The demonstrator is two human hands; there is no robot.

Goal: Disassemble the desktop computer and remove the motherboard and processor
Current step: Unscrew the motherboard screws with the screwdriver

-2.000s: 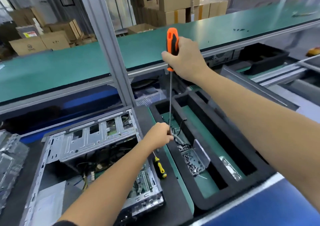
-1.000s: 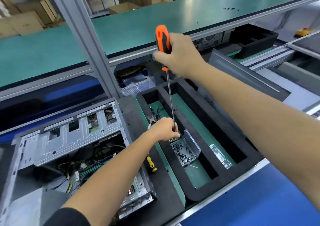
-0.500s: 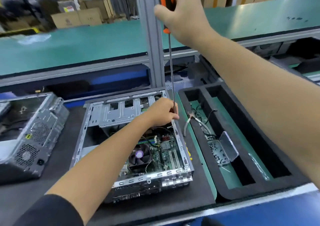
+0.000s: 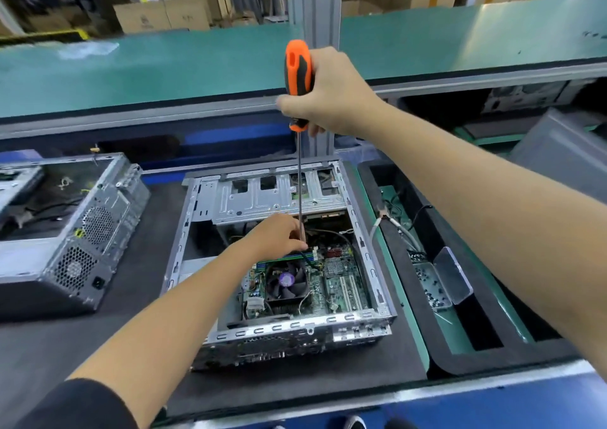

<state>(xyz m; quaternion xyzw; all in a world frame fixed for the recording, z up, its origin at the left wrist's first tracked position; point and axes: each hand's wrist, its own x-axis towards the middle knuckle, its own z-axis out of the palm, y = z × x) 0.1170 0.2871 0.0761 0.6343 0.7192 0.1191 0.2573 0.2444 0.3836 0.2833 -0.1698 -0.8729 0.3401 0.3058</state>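
Moved from the tray to the open case: screwdriver, upright, handle gripped by right hand; left hand pinches its shaft above the motherboard, centre.

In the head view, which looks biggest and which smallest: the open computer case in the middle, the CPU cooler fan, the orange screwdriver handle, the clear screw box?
1. Open computer case, by far the largest.
2. CPU cooler fan.
3. and 4. Orange screwdriver handle and clear screw box look similar; the raised handle is nearer the camera, so their order is unsure.
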